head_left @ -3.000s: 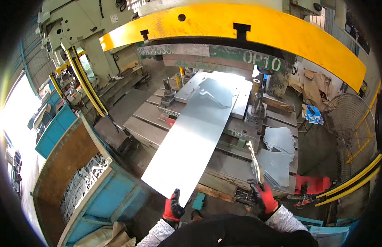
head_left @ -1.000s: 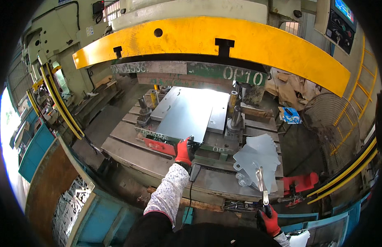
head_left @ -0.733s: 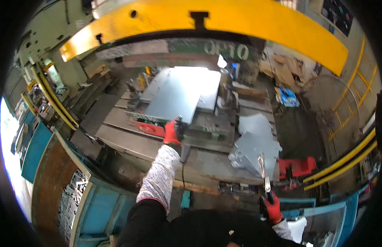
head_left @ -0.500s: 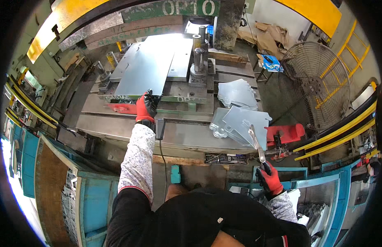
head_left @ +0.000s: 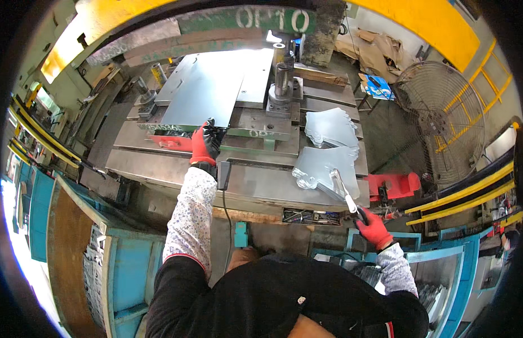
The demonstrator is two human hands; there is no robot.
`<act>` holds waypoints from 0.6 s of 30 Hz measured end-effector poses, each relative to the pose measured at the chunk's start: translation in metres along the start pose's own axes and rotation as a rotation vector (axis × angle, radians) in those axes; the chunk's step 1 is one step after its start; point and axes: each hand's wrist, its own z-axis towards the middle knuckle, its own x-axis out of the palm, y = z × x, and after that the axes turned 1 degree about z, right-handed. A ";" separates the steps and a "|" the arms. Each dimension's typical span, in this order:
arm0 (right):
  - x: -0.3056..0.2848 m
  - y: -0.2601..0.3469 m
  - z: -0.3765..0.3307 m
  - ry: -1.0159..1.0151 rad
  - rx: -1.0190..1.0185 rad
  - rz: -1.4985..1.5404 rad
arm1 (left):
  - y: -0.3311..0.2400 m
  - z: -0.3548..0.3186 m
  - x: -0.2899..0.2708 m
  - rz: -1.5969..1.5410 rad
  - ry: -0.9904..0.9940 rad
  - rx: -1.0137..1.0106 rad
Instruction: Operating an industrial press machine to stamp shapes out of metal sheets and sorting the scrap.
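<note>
Two gloved hands are engaged at the press, each on a separate item. Left hand (head_left: 207, 143): at the near edge of the metal sheet (head_left: 202, 93), fingers bent against that edge; whether they pinch it or merely push cannot be told from this view. The sheet lies flat over the pale plate (head_left: 254, 84) of the lower die (head_left: 261, 128), between the guide posts (head_left: 281, 79) — part of the plate shows bare along the sheet's right side. Right hand (head_left: 375, 228): fingers closed around the handle of a long metal hand tool (head_left: 339, 181), whose far end lies over the near stack of cut pieces (head_left: 317, 160); contact with the stack cannot be confirmed. A far stack (head_left: 330, 127) lies just behind it, also on the press bed (head_left: 256, 180).

Assessment: the step in hand appears to be placing and squaring the sheet on the lower die. The next move, as judged, calls for a light final adjustment at the near edge, then clearing the left hand — with the tool kept out too — from under the raised upper die (head_left: 247, 22). Main risk: a skewed sheet, or fingers left between the die halves
</note>
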 end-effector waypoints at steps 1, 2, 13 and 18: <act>0.005 0.015 0.004 0.000 -0.095 -0.266 | -0.005 0.004 -0.014 0.038 0.064 0.027; 0.010 0.032 0.005 -0.007 -0.196 -0.530 | -0.001 0.004 -0.031 0.472 0.118 0.368; 0.052 0.054 -0.027 -0.152 -0.218 -0.262 | 0.007 -0.007 -0.021 0.425 0.077 0.287; 0.049 0.056 -0.030 -0.099 -0.146 -0.128 | 0.003 -0.001 -0.024 0.187 0.026 -0.007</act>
